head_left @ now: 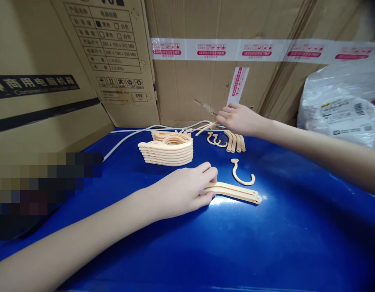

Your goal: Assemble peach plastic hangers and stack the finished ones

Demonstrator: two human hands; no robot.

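My left hand (187, 188) is closed around a pair of peach plastic hanger arms (233, 191), which lie flat on the blue table. Just beyond them rests a loose peach hanger hook (242, 174). Farther back, my right hand (236, 117) pinches the end of thin peach plastic strips (203, 127). A clear, pointed piece (207, 107) sticks out beside those fingertips; what it is I cannot make out. Below the right hand lie several folded hanger arms (235, 142) and more hooks (216, 140). To the left, curved peach hanger parts (167, 152) stand in a neat stack.
The blue table (205, 247) meets large cardboard boxes (187, 85) at the back and a printed box (114, 52) at the left. A white cable (126, 138) runs along the rear edge. A plastic-wrapped bundle (342, 113) sits at the right.
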